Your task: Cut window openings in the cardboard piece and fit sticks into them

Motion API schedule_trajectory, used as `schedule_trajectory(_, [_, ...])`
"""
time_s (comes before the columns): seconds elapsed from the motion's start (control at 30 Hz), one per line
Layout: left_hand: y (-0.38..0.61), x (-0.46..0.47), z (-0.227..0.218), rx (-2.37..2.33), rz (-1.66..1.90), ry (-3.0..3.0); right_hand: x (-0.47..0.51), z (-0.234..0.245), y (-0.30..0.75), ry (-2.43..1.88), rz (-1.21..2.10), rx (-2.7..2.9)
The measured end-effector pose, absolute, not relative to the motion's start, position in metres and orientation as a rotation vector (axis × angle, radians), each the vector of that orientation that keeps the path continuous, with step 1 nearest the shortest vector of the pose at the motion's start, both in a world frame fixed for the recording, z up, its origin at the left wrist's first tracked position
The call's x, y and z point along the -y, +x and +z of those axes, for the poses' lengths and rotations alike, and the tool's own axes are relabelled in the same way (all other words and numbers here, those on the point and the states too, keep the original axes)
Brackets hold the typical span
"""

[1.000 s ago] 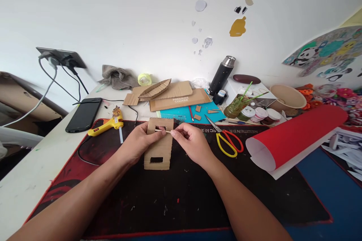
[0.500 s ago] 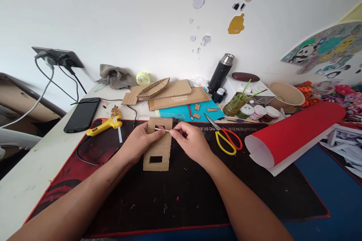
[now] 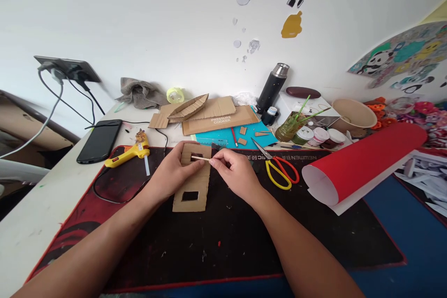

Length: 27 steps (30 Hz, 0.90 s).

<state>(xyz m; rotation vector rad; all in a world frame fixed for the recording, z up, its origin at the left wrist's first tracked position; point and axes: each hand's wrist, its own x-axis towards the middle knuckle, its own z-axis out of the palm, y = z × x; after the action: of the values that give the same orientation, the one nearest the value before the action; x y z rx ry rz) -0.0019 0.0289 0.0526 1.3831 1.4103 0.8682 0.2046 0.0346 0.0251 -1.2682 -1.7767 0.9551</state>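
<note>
Thin pale stick (image 3: 200, 158) over a brown rectangular cardboard strip (image 3: 192, 180)

Centre frame, the left hand (image 3: 174, 167) grips the strip's left edge, thumb across its face; the right hand (image 3: 236, 171) pinches the stick's right end. Left of centre lies a yellow glue gun (image 3: 130, 154); right of centre, scissors with red and yellow handles (image 3: 268, 157).

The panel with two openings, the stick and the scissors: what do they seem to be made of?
The panel: matt brown corrugated cardboard, by its ridged surface. The stick: perhaps bare wood, being pale, but too thin for certainty. The scissors: likely steel blades, with a grey sheen; smooth yellow and red handles, perhaps plastic.
</note>
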Motion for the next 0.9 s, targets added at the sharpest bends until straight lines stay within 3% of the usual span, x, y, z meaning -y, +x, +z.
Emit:
schedule_trajectory(0.47, [-0.005,-0.033,0.043,-1.114,0.904,1.073,-0.039,0.025,0.207,-1.242,1.153,1.619])
schedule_trajectory(0.9, [-0.007,-0.031,0.048,-1.139,0.860,1.166,-0.038,0.025,0.207,-1.261,1.158,1.611])
